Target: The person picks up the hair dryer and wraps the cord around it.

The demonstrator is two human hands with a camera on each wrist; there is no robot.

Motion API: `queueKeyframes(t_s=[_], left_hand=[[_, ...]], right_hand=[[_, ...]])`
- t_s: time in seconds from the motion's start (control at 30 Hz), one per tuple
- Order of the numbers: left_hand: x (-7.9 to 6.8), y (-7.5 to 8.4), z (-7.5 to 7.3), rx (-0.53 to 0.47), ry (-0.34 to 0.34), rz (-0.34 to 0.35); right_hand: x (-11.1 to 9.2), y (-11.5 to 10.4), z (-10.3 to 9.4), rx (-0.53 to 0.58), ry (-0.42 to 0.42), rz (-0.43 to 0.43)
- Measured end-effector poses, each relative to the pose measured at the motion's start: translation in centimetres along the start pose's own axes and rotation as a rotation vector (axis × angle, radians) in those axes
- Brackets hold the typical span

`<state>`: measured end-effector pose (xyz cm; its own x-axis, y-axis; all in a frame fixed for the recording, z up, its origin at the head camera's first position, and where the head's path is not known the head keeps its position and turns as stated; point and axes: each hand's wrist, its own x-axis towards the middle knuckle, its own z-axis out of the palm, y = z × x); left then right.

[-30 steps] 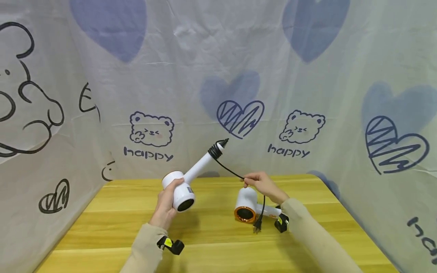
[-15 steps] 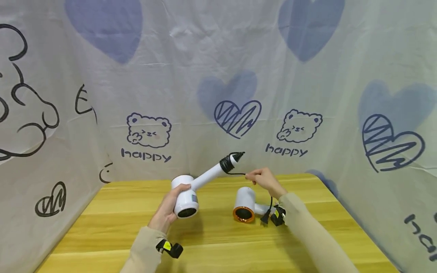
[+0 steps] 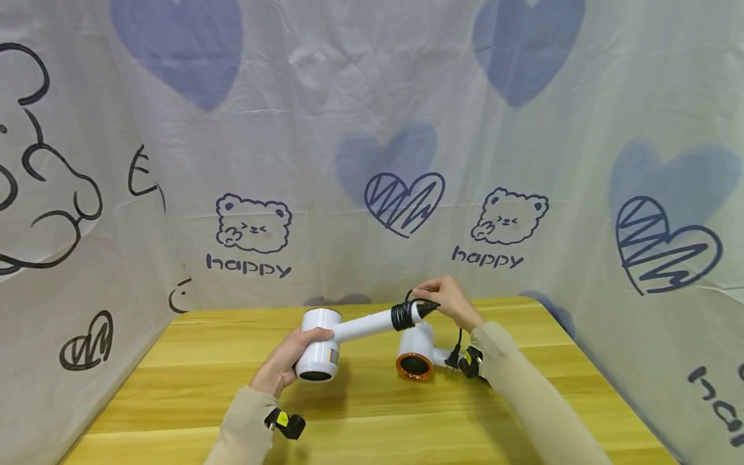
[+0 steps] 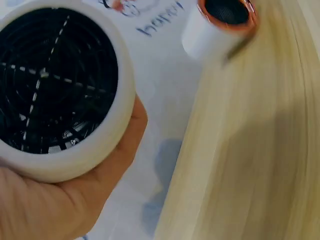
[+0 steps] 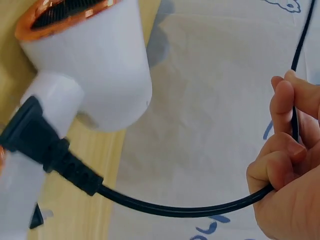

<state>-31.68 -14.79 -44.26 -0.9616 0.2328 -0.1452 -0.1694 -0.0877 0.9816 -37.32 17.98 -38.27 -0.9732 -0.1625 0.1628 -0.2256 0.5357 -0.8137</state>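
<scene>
My left hand (image 3: pixel 289 359) grips the barrel of a white hair dryer (image 3: pixel 317 345), held over the table with its handle pointing right. In the left wrist view the black round grille (image 4: pixel 55 80) of that dryer fills the upper left corner. Black power cord (image 3: pixel 402 316) is wound in several turns round the handle's end. My right hand (image 3: pixel 452 302) pinches the cord's free part just beyond the handle's tip. From its curled fingers the cord (image 5: pixel 190 212) sags to a black plug (image 5: pixel 32 131), which hangs in front of a second dryer in the right wrist view.
A second white hair dryer (image 3: pixel 416 342) with an orange ring round its grille lies on the wooden table (image 3: pixel 372 420), below my right hand. Behind the table hangs a white cloth (image 3: pixel 325 142) printed with hearts and bears.
The held dryer's handle has swung down from a steep slant to nearly level, and its tip has moved right. My right hand has brought the cord up over the handle's end.
</scene>
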Motion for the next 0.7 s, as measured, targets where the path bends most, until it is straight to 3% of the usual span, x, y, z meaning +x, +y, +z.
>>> queueKeyframes(t_s=[0.2,0.43,0.7], left_hand=[[0.0,0.3,0.0,0.132,0.051,0.048],[0.0,1.3,0.4,0.346,0.185,0.163],[0.2,0.7,0.7,0.389,0.251,0.177]], right_hand=[[-0.1,0.2,-0.7,-0.048,-0.030,0.032],[-0.3,-0.7,-1.0,-0.123,-0.002,0.026],[-0.7,-1.6,-0.2,-0.211,0.065,0.011]])
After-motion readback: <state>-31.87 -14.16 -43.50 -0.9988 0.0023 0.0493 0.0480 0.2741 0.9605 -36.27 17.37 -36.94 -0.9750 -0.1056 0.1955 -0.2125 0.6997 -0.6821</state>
